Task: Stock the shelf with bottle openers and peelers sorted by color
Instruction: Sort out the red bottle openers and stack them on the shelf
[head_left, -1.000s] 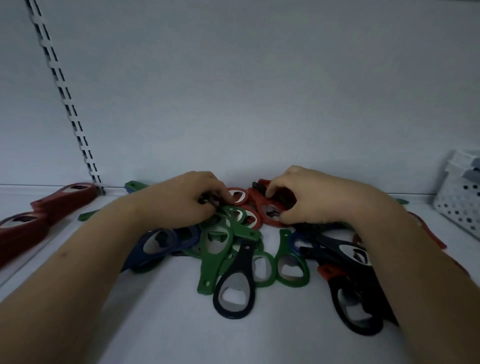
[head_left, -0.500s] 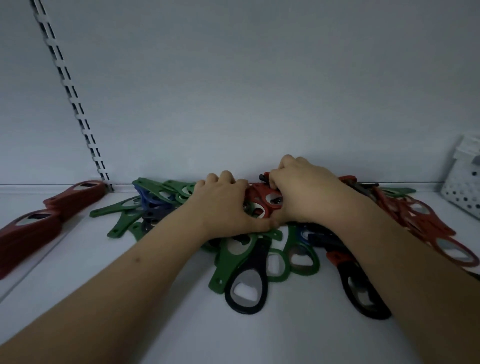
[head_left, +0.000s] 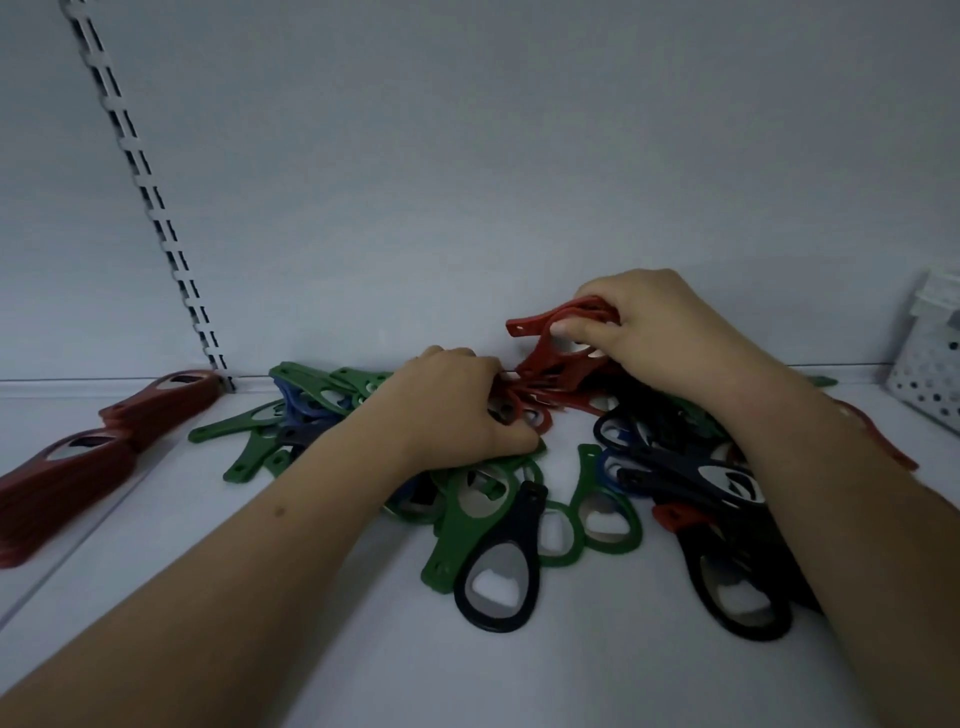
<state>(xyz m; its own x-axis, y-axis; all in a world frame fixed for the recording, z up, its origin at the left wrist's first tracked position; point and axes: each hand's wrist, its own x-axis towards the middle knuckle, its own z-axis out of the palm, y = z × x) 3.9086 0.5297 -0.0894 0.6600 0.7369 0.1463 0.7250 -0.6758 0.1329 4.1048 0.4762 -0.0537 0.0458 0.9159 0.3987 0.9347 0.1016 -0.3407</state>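
Observation:
A mixed pile of bottle openers lies on the white shelf (head_left: 311, 649) near the back wall: green ones (head_left: 470, 512), black ones (head_left: 498, 582) and blue ones (head_left: 296, 410). My right hand (head_left: 660, 332) grips a bunch of red openers (head_left: 558, 325) lifted off the pile. My left hand (head_left: 452, 410) rests on the pile with its fingers curled round more red openers (head_left: 530, 415). Stacks of red openers (head_left: 67, 473) lie sorted at the far left.
A slotted upright rail (head_left: 156, 208) runs up the back wall at the left. A white perforated basket (head_left: 930, 384) stands at the far right. More red openers (head_left: 883, 447) lie behind my right forearm. A shelf divider strip (head_left: 78, 540) runs beside the sorted stacks.
My right hand has lifted a bunch of red openers up off the pile. My left hand stays on the pile, gathering red ones.

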